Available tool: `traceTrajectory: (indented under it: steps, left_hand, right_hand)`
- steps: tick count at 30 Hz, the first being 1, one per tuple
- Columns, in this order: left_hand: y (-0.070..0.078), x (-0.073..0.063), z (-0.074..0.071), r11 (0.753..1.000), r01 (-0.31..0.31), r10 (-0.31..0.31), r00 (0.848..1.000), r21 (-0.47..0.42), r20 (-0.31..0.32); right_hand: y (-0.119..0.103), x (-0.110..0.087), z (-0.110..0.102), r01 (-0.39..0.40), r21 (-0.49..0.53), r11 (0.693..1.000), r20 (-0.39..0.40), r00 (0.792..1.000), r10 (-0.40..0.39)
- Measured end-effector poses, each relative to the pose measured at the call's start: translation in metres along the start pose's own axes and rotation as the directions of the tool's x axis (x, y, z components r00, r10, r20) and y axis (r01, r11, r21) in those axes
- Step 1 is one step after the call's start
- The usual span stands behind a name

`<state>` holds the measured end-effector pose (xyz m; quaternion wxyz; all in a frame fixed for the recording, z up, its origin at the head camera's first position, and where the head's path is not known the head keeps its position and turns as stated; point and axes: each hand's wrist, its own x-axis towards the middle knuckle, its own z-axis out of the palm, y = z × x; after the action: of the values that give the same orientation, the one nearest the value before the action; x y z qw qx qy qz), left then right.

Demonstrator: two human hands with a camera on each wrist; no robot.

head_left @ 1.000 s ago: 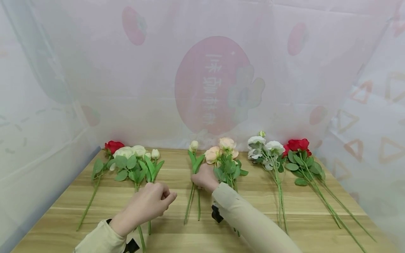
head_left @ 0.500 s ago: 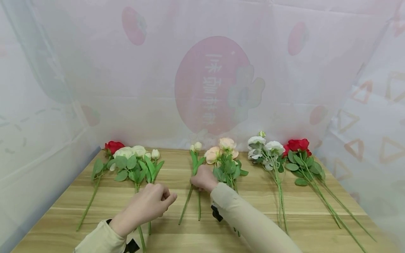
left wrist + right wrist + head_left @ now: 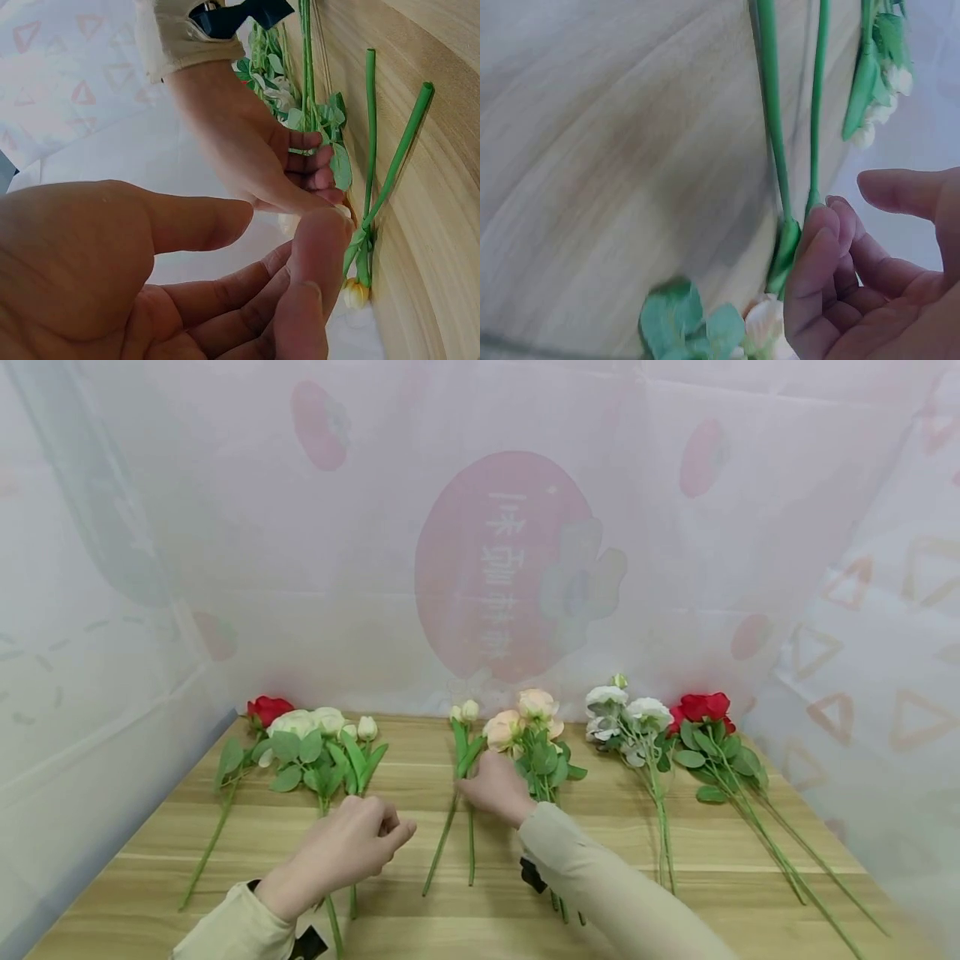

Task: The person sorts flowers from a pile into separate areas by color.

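Observation:
Two white tulips (image 3: 469, 710) lie in the middle of the table, their green stems (image 3: 441, 847) crossing below the leaves. My right hand (image 3: 498, 787) is at these tulips, just left of the peach roses (image 3: 536, 708). In the right wrist view its thumb stands apart from the fingers, and the fingertips (image 3: 823, 221) are right beside a tulip stem (image 3: 815, 112). My left hand (image 3: 347, 847) hovers over the stems of the left-hand flowers, loosely curled and holding nothing. The left wrist view shows a gap between its thumb and fingers (image 3: 319, 240).
On the left lie a red rose (image 3: 268, 710), white roses (image 3: 300, 722) and more white tulips (image 3: 367, 728). To the right are white flowers (image 3: 648, 713) and red roses (image 3: 705, 706), long stems pointing toward the front. A printed cloth (image 3: 360, 568) hangs behind the wooden table (image 3: 420, 927).
The second tulip head came into sight beside the first as one stem's lower end swung left. My right hand then shifted slightly right, its fingers loosening. The left hand stays nearly still.

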<state>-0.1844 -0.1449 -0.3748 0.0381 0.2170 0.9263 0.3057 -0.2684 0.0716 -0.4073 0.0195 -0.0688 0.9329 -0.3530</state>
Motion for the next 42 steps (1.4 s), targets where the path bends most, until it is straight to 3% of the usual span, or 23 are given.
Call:
traceTrajectory:
  steps: [5, 18, 25, 32, 37, 42]
  left_hand:
    - [-0.002, 0.000, -0.004, 1.000, 0.019, -0.019, 1.000, -0.025, 0.000]
    - [-0.014, 0.009, -0.008, 0.996, 0.086, -0.086, 0.996, 0.018, -0.019]
    - [-0.049, 0.018, -0.025, 0.971, 0.217, -0.214, 0.976, 0.101, -0.038]
    - [-0.087, 0.018, -0.039, 0.930, 0.330, -0.339, 0.940, 0.160, 0.033]
    - [-0.099, 0.023, -0.034, 0.927, 0.336, -0.352, 0.933, 0.165, 0.078]
    - [-0.103, 0.023, -0.031, 0.921, 0.335, -0.352, 0.934, 0.197, 0.056]
  right_hand:
    - [0.002, -0.016, -0.014, 0.066, -0.004, 0.998, -0.016, 0.998, -0.066]
    - [0.028, -0.060, -0.053, 0.109, 0.083, 0.991, -0.054, 0.993, -0.105]
    - [0.033, -0.084, -0.069, 0.107, 0.180, 0.978, 0.001, 0.994, -0.109]
    - [0.041, -0.095, -0.074, 0.149, 0.167, 0.975, 0.062, 0.985, -0.162]
    - [0.043, -0.101, -0.074, 0.124, 0.166, 0.978, 0.105, 0.984, -0.142]
    - [0.043, -0.100, -0.073, 0.117, 0.185, 0.976, 0.131, 0.981, -0.143]
